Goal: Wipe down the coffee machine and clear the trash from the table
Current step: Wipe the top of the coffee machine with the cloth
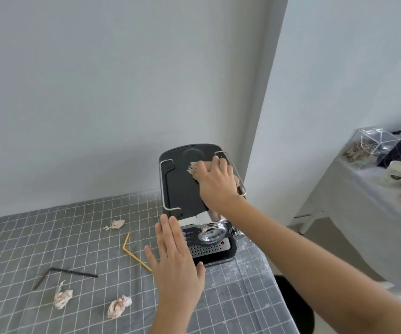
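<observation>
grey checked tablecloth [50,237], pale walls | right hand [215,182] fingers flat pressing tissue [193,170] | left hand [174,259] fingers straight

The coffee machine [185,186] has a matt black top, shiny metal rails [233,169], and stands on checked cloth [50,237].
</observation>
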`<state>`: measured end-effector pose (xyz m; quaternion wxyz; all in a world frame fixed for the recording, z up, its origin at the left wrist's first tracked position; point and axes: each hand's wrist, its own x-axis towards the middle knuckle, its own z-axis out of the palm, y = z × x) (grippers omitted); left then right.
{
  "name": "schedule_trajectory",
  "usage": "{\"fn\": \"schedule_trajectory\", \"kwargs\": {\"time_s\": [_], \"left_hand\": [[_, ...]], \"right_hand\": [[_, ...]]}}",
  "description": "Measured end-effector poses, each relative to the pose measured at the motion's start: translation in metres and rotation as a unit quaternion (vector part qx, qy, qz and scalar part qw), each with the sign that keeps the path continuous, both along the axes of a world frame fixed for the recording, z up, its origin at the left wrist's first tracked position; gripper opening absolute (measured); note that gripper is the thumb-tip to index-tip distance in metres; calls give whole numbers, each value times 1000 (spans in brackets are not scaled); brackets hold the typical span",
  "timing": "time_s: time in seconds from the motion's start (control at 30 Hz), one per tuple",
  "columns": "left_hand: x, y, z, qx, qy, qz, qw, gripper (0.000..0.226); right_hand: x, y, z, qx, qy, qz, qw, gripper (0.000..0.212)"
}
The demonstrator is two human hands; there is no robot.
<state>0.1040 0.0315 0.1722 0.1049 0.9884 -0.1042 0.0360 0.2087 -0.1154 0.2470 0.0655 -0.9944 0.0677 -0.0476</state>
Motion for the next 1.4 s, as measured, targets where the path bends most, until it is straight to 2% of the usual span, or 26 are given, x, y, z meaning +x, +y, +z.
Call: {"fn": "schedule_trajectory", "kwargs": {"time_s": [0.1, 0.2, 0.3, 0.4, 0.53, 0.7, 0.8, 0.97, 1.07, 1.13, 1.2, 1.3, 1.4], "left_hand": [[-1, 0, 2, -5, 5, 5, 1000, 123], [-2, -1, 6, -5, 12, 6, 1000, 125], [-3, -1, 10, -14, 11, 2, 1000, 126], [-3, -1, 10, -17, 2, -6, 1000, 129], [-3, -1, 10, -8, 3, -8, 1000, 130], [-1, 0, 10, -5, 1, -14, 1000, 129], [0, 4, 7, -7, 0, -19, 1000, 132], [-1, 4, 6, -6, 11, -12, 1000, 128], [-2, 1, 9, -3, 10, -5, 1000, 126], [-3, 1, 10, -7, 13, -5, 1000, 126], [-2, 1, 8, -11, 7, -6, 1000, 127], [-1, 1, 4, -10, -7, -10, 1000, 132], [0, 3, 2, -2, -4, -10, 1000, 132]], "right_hand": [[-10, 4, -3, -25, -24, -74, 997, 38], [-13, 9, -8, -55, -40, -104, 992, 35], [-11, 16, -3, -42, -28, -122, 991, 35], [-6, 17, 8, 26, -27, -146, 989, 32], [-16, 32, 19, 78, -75, -161, 981, 33], [-25, 43, 31, 214, -103, -93, 967, 17], [-21, 30, 34, 178, -165, -87, 966, 27], [-15, 22, 8, 62, -53, -111, 991, 31], [-21, 36, -9, -9, -18, -132, 991, 48], [-26, 40, -10, -40, -46, -152, 987, 43], [-34, 37, -13, -41, -92, -129, 987, 34], [-50, 28, -21, 9, -126, -26, 992, 36], [-60, 12, -21, 56, -115, 77, 989, 34]]}}
